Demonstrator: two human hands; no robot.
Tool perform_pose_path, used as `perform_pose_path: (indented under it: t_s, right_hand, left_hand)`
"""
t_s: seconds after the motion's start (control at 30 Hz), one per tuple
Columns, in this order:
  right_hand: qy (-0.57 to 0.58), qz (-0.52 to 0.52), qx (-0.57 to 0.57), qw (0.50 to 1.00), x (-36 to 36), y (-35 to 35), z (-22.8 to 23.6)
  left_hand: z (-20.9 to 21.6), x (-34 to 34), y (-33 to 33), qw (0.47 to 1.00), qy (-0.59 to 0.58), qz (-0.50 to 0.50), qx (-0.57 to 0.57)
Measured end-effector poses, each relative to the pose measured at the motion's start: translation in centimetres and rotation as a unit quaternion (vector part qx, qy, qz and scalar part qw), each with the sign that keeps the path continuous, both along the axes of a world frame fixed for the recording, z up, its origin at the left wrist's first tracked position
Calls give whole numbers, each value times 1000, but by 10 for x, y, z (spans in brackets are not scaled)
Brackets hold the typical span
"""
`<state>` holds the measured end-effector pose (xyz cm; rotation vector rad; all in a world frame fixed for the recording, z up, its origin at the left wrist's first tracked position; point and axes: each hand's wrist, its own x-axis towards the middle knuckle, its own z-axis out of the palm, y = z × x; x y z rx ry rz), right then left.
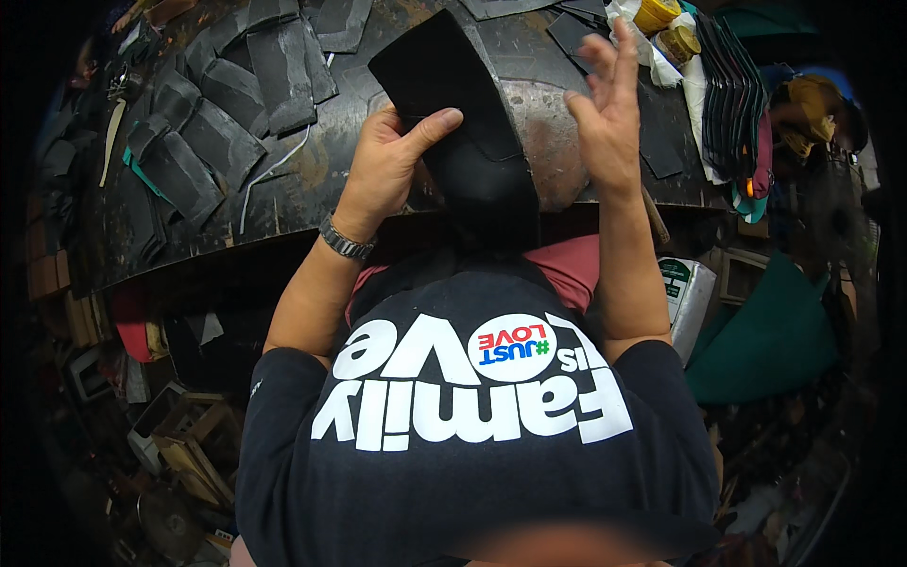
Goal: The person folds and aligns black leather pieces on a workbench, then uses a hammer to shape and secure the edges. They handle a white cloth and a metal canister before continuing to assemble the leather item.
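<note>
My left hand (387, 161), with a metal-band watch on its wrist, grips a long black leather-like panel (439, 71) by its left edge, the thumb lying on top. The panel is raised and tilted over the near edge of the dark worktable (312, 213), its lower end hanging toward my lap. To the right of the panel, my right hand (609, 118) is lifted with fingers apart and holds nothing; its fingertips are slightly blurred. A brownish, worn slab (553, 142) lies on the table behind the panel, partly hidden by it.
Many black cut pieces (222, 104) with greyish edges overlap at the left. A white cord (276, 167) lies beside them. At the right are a yellow container (658, 14), a small tin (677, 44) and a stack of dark sheets (727, 104). Green material (765, 340) lies below.
</note>
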<state>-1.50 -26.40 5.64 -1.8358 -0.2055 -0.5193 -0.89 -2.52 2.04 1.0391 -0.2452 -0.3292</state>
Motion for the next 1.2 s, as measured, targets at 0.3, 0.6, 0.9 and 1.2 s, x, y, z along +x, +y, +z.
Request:
perform_pose_path:
  t_s: [0.3,0.6,0.9,1.2]
  right_hand:
    - [128,150,238,951,-45,36,-8]
    - [117,165,248,947,-38,38,-5]
    - [130,162,198,958,-40,39,-6]
    - [95,184,226,952,-18,50,9]
  left_hand:
    - [1,-3,-4,1000,-6,0,12]
    - [14,4,-1,999,-16,44,-6]
    - [24,29,20,997,-62,31,-32]
    - [24,28,20,998,-51,13,-38]
